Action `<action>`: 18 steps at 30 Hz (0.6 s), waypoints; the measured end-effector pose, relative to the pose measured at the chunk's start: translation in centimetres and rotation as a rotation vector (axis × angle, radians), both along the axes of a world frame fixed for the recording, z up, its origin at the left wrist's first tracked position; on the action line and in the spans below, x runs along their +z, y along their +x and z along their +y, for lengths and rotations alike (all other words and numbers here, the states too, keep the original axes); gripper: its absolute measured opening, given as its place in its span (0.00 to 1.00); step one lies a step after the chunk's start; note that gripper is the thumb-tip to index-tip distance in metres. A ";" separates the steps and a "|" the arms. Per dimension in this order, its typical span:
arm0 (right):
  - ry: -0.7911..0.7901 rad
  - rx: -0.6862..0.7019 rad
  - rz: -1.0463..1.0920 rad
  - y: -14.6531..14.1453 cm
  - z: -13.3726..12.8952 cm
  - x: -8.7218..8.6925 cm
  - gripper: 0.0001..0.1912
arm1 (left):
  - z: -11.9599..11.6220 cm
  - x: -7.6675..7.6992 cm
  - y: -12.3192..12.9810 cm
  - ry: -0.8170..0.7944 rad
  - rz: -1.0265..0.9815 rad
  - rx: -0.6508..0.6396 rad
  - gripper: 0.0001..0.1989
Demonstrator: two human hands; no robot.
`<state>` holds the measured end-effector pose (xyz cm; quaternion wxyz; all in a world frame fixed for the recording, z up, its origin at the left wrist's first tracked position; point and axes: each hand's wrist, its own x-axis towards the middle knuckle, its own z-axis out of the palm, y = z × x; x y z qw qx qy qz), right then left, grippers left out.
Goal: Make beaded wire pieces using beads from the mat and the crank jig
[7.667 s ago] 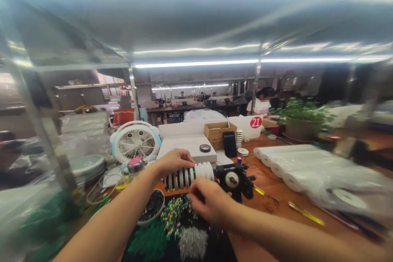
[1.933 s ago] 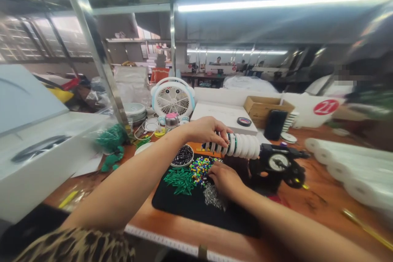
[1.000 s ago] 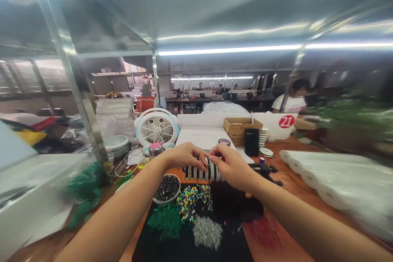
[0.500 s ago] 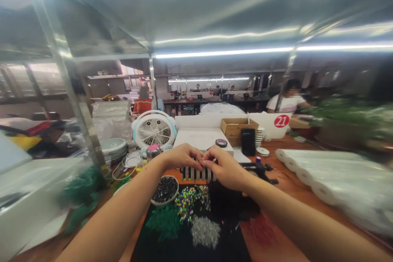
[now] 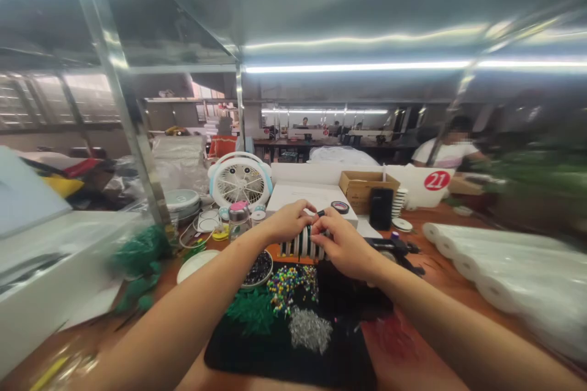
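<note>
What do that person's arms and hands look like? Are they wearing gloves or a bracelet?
The left arm and right arm are bare, with no sleeve in view. The left hand and right hand wear no gloves. No watch or bracelet shows, and any rings are too small to tell.

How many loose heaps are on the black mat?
3: green strips at left, multicoloured beads centre, silver bits below them. Another dark heap may blend into the mat at right.
</note>
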<state>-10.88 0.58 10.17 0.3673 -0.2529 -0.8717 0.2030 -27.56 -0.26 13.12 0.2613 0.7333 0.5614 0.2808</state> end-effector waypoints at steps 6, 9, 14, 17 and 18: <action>0.113 -0.002 0.005 -0.8 0.7 -0.2 0.07 | 2.0 -1.1 -0.4 -0.058 0.028 0.046 0.11; 0.157 -0.008 0.009 -1.0 0.6 -0.4 0.07 | 2.4 -1.3 -0.6 -0.079 0.033 0.061 0.10; 0.176 -0.036 0.008 -1.1 0.5 -0.5 0.06 | 2.3 -1.3 -0.6 -0.095 0.023 0.063 0.10; 0.195 -0.055 -0.005 -1.1 0.3 -0.5 0.06 | 2.3 -1.2 -0.6 -0.108 0.011 0.060 0.10; 0.205 -0.060 -0.011 -1.1 0.3 -0.5 0.06 | 2.3 -1.2 -0.6 -0.114 0.005 0.058 0.10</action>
